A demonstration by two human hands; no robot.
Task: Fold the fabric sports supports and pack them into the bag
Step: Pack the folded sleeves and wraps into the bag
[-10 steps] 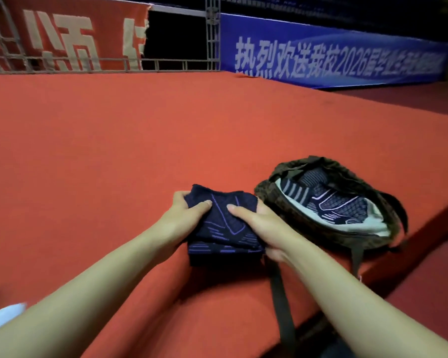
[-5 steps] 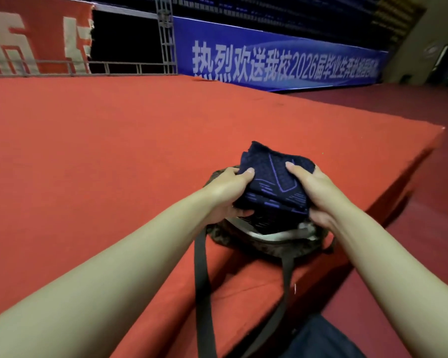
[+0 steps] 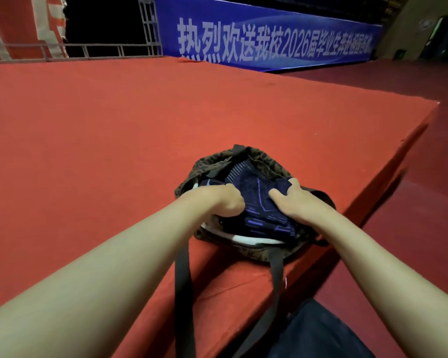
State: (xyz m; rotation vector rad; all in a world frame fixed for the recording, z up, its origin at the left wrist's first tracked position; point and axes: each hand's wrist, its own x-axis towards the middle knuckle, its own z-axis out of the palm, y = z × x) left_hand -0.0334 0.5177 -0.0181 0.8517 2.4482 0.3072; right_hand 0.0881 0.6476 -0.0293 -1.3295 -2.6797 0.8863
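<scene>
The folded fabric sports support (image 3: pixel 259 202), dark navy knit with purple lines, sits in the open mouth of the bag (image 3: pixel 265 162), between both hands. Part of it is already below the rim; its upper face still shows between the wrists. A paler purple-striped patch of the same kind of knit shows deeper in the bag toward the far rim; whether that is a second support or part of the same piece cannot be told.

The left hand (image 3: pixel 217 200) grips the support's left edge, its fingers curled down and tucked into the bag so that the tips are hidden. The right hand (image 3: pixel 294 200) holds the right edge, the thumb lying across the top of the fabric and the fingers curled round the far side.

The bag is a dark brown patterned fabric bag with a white lining (image 3: pixel 246 239) showing along the near rim. It rests on the red carpeted platform (image 3: pixel 114 140), close to that platform's near edge. Two dark straps (image 3: pixel 183 285) hang from the bag over the edge toward the person.

Beyond the platform's right edge lies a darker red floor (image 3: pixel 424 202). At the back stands a blue banner (image 3: pixel 269 40) with white Chinese lettering, and left of it a grey metal truss frame (image 3: pixel 148 27) and a red banner (image 3: pixel 23 24).
</scene>
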